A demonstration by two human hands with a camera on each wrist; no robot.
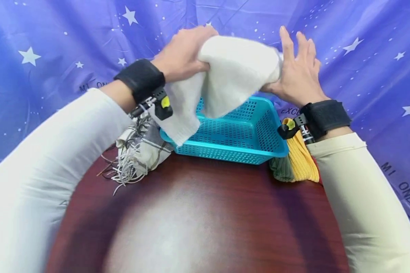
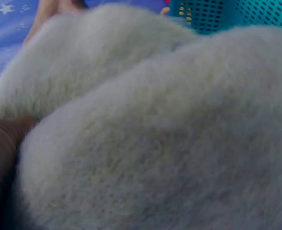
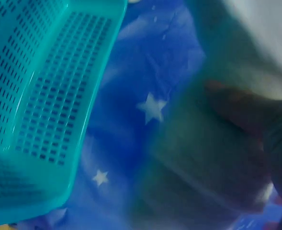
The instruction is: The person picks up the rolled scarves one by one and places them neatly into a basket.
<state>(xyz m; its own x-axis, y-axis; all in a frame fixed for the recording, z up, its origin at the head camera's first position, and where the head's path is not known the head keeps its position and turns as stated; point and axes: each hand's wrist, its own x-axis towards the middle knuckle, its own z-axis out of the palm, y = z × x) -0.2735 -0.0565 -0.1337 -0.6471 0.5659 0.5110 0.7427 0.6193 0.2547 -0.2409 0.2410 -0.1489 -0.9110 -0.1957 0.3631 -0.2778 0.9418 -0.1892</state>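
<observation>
A white, fuzzy knitted cloth (image 1: 239, 68) is held up in folds over the turquoise plastic basket (image 1: 232, 148). My left hand (image 1: 182, 53) grips its left part, thumb in front, and a ribbed end hangs below over the basket's left rim. At the other side my right hand (image 1: 298, 76) pinches the cloth's edge by the thumb, its other fingers spread upward. In the left wrist view the knit (image 2: 155, 134) fills most of the picture. The right wrist view shows my thumb (image 3: 241, 108) lying across the blurred cloth. Whether it is a scarf or a garment I cannot tell.
Left of the basket lies a fringed, grey-and-cream striped scarf (image 1: 153, 151). Folded yellow (image 1: 302, 155) and dark green (image 1: 281, 168) knits lie at its right, with a bit of red beside them. A dark red-brown table (image 1: 205, 212) carries them; a blue star-printed cloth (image 1: 89, 38) hangs behind.
</observation>
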